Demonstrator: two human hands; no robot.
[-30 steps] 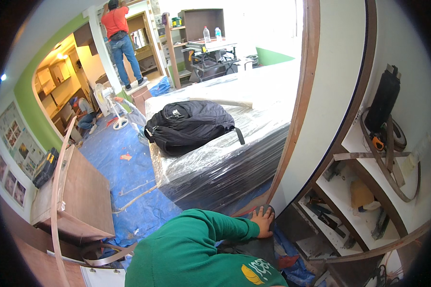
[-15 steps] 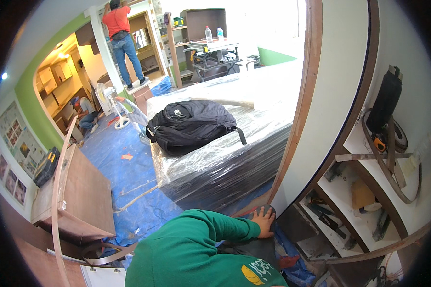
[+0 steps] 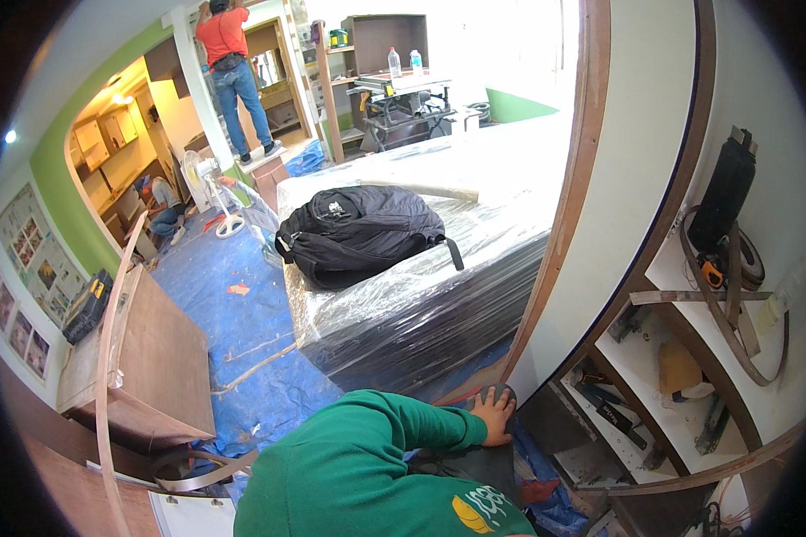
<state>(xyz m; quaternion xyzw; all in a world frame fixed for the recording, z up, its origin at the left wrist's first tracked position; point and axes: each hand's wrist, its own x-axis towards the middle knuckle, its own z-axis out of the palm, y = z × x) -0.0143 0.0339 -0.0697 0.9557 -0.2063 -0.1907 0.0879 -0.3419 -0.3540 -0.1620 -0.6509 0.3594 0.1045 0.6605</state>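
My left hand [image 3: 493, 417] lies palm down on my bent knee [image 3: 490, 459] in dark grey cloth, its fingers spread and holding nothing. The green-sleeved forearm reaches across from the left. My right hand is out of the picture. Just beyond the knee stands a large block wrapped in clear plastic film [image 3: 430, 327], dark along its side. On top of it rests a black backpack [image 3: 363, 234], with one strap hanging toward the right.
Blue sheeting [image 3: 255, 336] covers the floor. Wooden cabinet [image 3: 157, 358] at left; shelves with tools [image 3: 681, 394] at right. Farther back are a white fan [image 3: 210, 192], a worktable with bottles [image 3: 407, 82], a standing person in red [image 3: 228, 76] and a crouching person [image 3: 164, 210].
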